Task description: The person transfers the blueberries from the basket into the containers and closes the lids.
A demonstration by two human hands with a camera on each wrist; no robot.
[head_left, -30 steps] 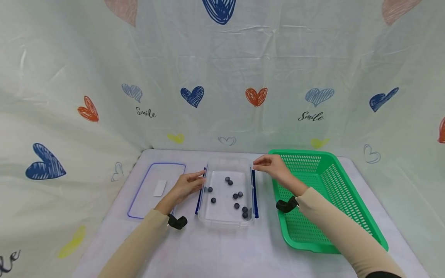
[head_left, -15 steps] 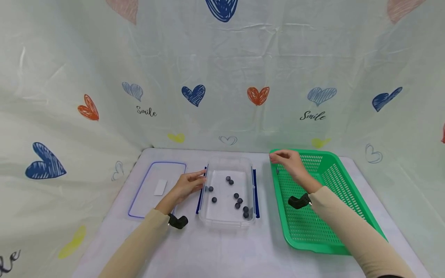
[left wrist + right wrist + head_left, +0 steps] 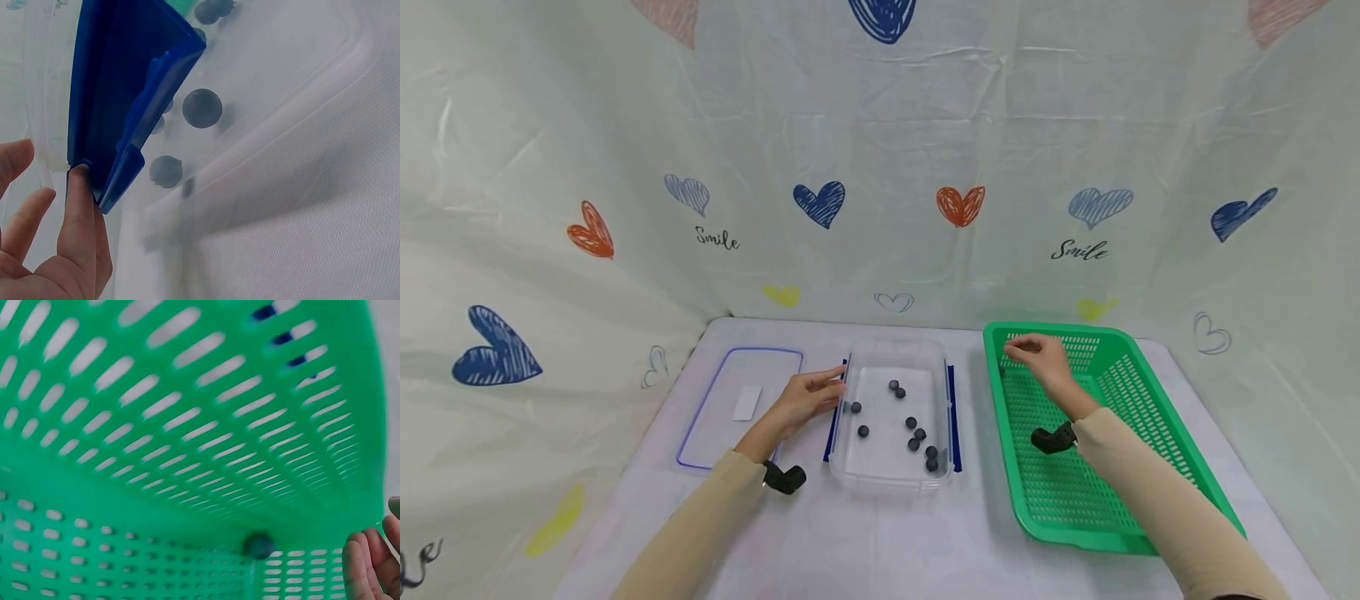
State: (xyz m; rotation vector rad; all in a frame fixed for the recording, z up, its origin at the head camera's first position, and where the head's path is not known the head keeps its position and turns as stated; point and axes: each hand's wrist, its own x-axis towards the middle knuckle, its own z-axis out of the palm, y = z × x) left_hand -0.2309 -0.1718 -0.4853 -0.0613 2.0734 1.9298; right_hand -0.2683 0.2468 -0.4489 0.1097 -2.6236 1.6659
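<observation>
A clear plastic box [image 3: 887, 479] with blue side latches stands mid-table, several dark blueberries [image 3: 911, 422] scattered over its floor. My left hand [image 3: 805, 402] is at the box's left side. In the left wrist view its fingertips touch the raised blue latch [image 3: 106, 94], fingers fairly straight. My right hand [image 3: 1041, 360] hangs over the far left part of a green basket [image 3: 1026, 500], fingers loosely bent. Nothing shows between those fingers [image 3: 356, 565] in the right wrist view. Inside the basket, near that corner, is one blueberry [image 3: 259, 545], blurred.
Left of the box lies its clear lid [image 3: 718, 400] with a blue edge and a white rectangle [image 3: 747, 403] on it. A white cloth [image 3: 880, 550] covers the table. Behind it hangs a curtain [image 3: 895, 258] printed with hearts.
My right hand has moved rightward from the box's far right corner to above the basket. A blueberry now shows inside the basket. One blueberry in the box has rolled slightly nearer. Left hand unchanged.
</observation>
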